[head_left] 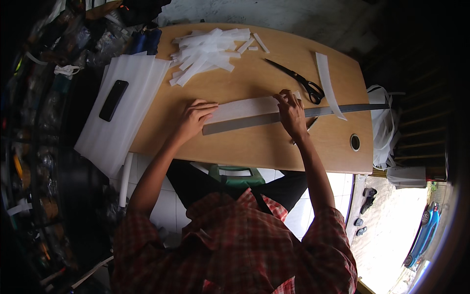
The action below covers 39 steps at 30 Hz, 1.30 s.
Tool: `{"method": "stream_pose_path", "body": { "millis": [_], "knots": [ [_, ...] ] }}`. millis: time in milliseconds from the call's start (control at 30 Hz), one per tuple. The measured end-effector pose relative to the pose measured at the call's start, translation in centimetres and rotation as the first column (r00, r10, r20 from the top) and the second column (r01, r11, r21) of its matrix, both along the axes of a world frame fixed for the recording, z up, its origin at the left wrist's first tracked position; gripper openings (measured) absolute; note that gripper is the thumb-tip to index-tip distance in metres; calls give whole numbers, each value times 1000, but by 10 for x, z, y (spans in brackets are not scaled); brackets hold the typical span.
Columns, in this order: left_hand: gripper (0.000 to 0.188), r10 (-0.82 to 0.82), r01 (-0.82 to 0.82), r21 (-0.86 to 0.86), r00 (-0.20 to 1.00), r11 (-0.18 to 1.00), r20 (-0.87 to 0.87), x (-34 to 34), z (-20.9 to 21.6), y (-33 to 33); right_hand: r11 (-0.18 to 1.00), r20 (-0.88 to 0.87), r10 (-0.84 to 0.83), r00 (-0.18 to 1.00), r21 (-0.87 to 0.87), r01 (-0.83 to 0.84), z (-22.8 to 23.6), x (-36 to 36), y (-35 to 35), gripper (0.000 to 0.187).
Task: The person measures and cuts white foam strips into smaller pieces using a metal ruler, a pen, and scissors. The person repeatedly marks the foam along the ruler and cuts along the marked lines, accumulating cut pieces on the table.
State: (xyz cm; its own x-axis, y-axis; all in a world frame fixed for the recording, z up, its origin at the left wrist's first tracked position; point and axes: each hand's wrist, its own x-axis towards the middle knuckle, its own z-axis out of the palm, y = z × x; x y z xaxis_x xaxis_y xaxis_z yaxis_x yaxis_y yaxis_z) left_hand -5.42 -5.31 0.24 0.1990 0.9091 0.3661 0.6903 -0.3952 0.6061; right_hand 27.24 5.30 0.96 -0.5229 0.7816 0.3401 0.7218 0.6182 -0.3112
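A white foam strip (247, 108) lies across the wooden table in front of me. Its left end is between the fingers of my left hand (194, 119), which are closed on it. At the other end my right hand (292, 115) grips the strip with bent fingers; the thumb is partly hidden. Along the strip's near side runs a long grey metal ruler (245, 123), passing under my right hand and on past the table's right edge. Partly covered by that hand is a thin dark tool (312, 123), its kind unclear. Black-handled scissors (298, 78) rest beyond the right hand.
Cut white strips (203, 51) are heaped at the back, and one longer strip (329, 83) crosses the ruler at right. Foam sheets (134, 93) overhang the left edge, with a black phone (113, 101) on top. The table (245, 154) has a round hole (355, 142).
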Motion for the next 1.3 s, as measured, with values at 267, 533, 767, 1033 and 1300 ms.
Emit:
{"method": "stream_pose_path", "body": {
  "millis": [267, 533, 767, 1033, 1300],
  "knots": [
    [21, -46, 46, 23, 999, 999, 21, -11, -10, -3, 995, 8, 54, 999, 86, -54, -3, 2, -23, 42],
    [28, -49, 86, 144, 968, 986, -245, 20, 10, -17, 996, -74, 91, 993, -6, -91, -12, 14, -13, 39],
    [28, -135, 159, 126, 974, 979, -183, 73, 4, 12, 990, -73, 138, 988, 4, -138, -12, 17, -9, 44],
    [26, -154, 187, 226, 976, 956, -157, 110, -15, 42, 993, -96, -118, 988, -36, 115, 0, 34, -20, 18],
    [30, -167, 192, 158, 973, 968, -158, 115, -12, 44, 719, 261, -621, 739, -185, 670, 2, 74, -63, 40]
  ]
}}
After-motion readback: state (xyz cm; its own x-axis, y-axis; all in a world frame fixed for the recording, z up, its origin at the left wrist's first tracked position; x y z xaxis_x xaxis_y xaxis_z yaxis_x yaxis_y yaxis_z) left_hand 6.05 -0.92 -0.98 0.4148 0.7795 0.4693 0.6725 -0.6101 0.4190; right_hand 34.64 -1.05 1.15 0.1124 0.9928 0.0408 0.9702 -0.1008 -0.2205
